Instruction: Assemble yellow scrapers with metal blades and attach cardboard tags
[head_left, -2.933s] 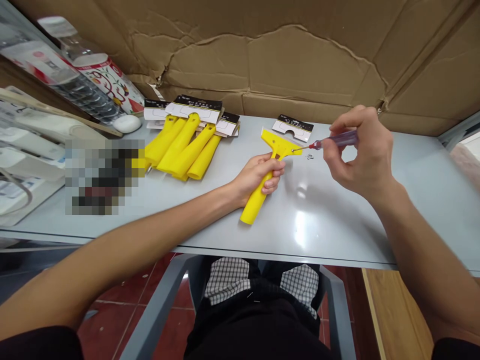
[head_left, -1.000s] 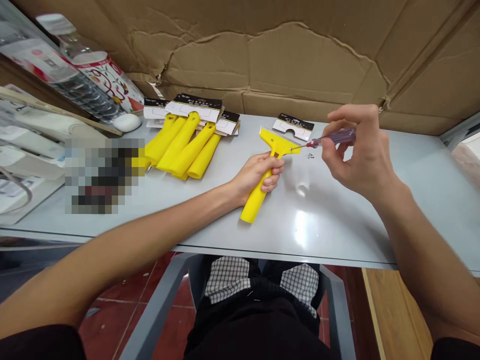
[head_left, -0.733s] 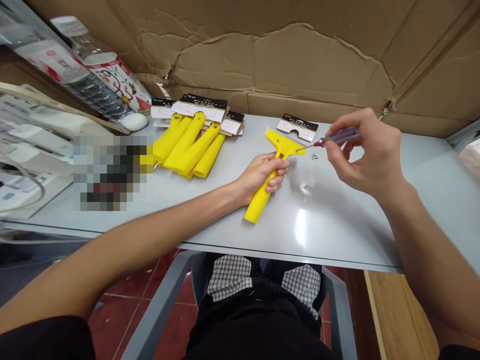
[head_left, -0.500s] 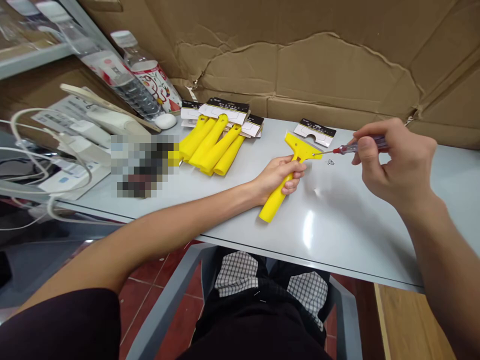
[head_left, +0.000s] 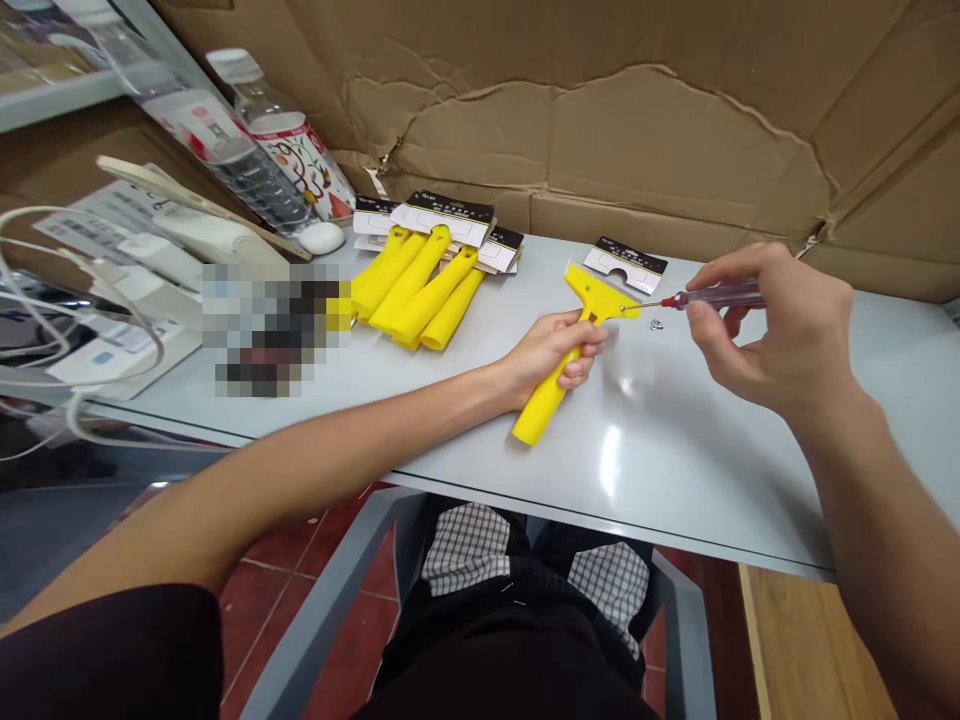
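My left hand is wrapped round the neck of a yellow scraper, its wide head pointing away from me. In my right hand is a screwdriver with a clear reddish handle, held between thumb and fingers. The screwdriver's tip meets the right side of the scraper head, at a small screw or hole there. Small metal screws lie on the table just right of the head. A black and white header card lies right behind it.
Several yellow scrapers with header cards lie in a pile at the back left. Bottles, white cables and pale devices crowd the left end. Cardboard walls the back of the grey table.
The right hand has shifted its grip, with the fingers more spread round the screwdriver handle. The left hand and scraper keep their place, and the whole view has shifted slightly.
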